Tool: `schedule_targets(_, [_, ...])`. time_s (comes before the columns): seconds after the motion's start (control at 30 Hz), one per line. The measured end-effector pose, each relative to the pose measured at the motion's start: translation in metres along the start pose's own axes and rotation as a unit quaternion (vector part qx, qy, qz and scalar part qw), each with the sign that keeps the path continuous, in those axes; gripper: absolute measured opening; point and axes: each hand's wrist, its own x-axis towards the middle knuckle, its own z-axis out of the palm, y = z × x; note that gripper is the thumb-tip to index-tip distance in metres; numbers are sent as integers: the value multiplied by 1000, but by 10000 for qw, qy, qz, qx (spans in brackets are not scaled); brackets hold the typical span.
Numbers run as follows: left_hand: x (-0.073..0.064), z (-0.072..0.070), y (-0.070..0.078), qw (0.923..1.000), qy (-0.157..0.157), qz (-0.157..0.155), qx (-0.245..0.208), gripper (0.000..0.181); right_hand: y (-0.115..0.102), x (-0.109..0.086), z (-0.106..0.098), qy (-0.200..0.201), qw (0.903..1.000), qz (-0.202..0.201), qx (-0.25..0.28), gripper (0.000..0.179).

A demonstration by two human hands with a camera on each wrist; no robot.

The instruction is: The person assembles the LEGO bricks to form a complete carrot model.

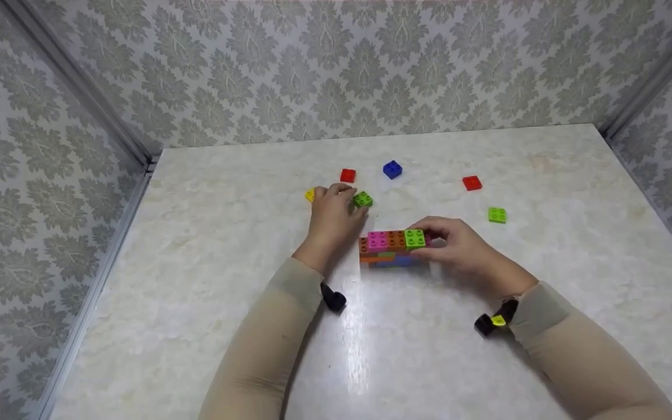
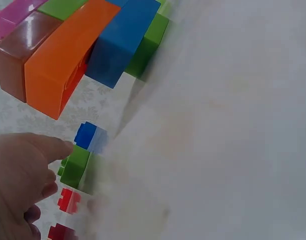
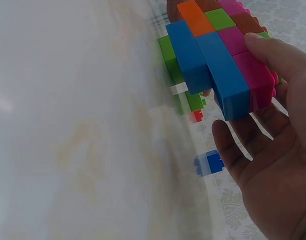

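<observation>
Block stack (image 1: 392, 248): mid-table, near side of the loose bricks.
Right hand (image 1: 458, 245): fingers curled round the stack's right end.
Left hand (image 1: 333, 213): relaxed, fingertip touching green brick (image 1: 363, 199), gripping nothing.
Table (image 1: 196, 280): pale marble.

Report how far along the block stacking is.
Done: a multicoloured stack of several layers stands on the table. In hand: the right hand grips the stack's end, and the left hand touches a loose green block. Left: yellow, two red, blue and another green lie loose.
</observation>
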Motion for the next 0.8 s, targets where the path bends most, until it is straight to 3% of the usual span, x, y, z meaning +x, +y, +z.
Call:
schedule_targets(0.23, [4, 3, 4, 9998, 105, -111, 107, 42, 1, 0, 0, -36, 10000, 28, 53, 37])
schedule_targets(0.5, [-3, -17, 9, 9951, -152, -302, -927, 42, 0, 0, 0, -23, 10000, 38, -22, 36])
schedule_targets(0.7, [-15, -35, 10, 9924, 44, 242, -1210, 39, -2, -1, 0, -23, 10000, 40, -52, 37])
schedule_targets(0.8, [-22, -43, 9, 9874, 152, 533, -1481, 38, -2, 0, 0, -17, 9999, 73, -76, 36])
